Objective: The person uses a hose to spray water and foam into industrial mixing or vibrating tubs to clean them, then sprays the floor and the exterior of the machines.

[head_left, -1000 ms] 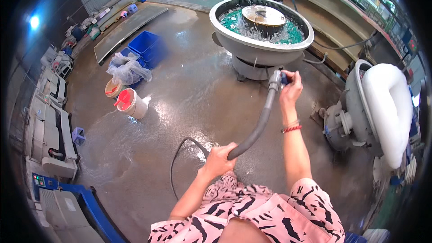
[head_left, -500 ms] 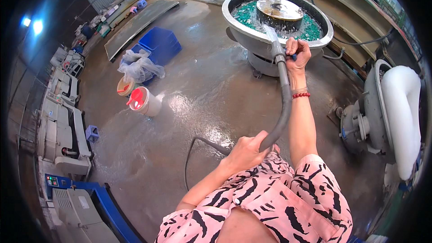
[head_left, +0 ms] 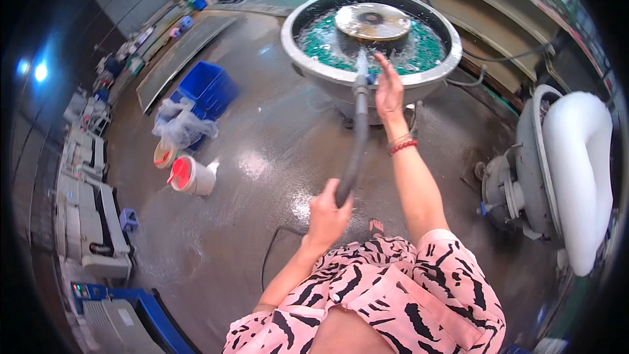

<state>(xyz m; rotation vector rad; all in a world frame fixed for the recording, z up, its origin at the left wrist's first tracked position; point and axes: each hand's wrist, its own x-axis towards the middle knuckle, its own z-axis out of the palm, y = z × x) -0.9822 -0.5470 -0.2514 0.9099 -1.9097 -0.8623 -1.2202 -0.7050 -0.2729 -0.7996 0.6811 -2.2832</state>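
Observation:
A dark grey hose [head_left: 360, 132] runs from my left hand [head_left: 328, 217], which is wrapped round it, up to a grey nozzle fitting [head_left: 360, 82] at the bowl's near rim. Water sprays from the tip into a large round bowl machine [head_left: 313, 71]. Green and clear small pieces [head_left: 321, 38] fill the bowl's ring, around a raised round hub [head_left: 375, 21] with a wet, stained top. My right hand [head_left: 390, 92] is just right of the nozzle, fingers stretched out, next to a small blue part on the fitting. Whether its palm touches the fitting cannot be made out.
On the left of the wet floor stand blue crates [head_left: 208, 88], clear plastic sheeting [head_left: 180, 124] and a white bucket [head_left: 202, 180] with a red scoop. A second bowl machine [head_left: 508, 187] with a thick white ring-shaped part stands at the right. Grey machines [head_left: 101, 223] line the left.
My right hand's fingers have gone from curled at the fitting to stretched out. Hose, nozzle and both hands have swung left in view, and the bowl appears farther left too.

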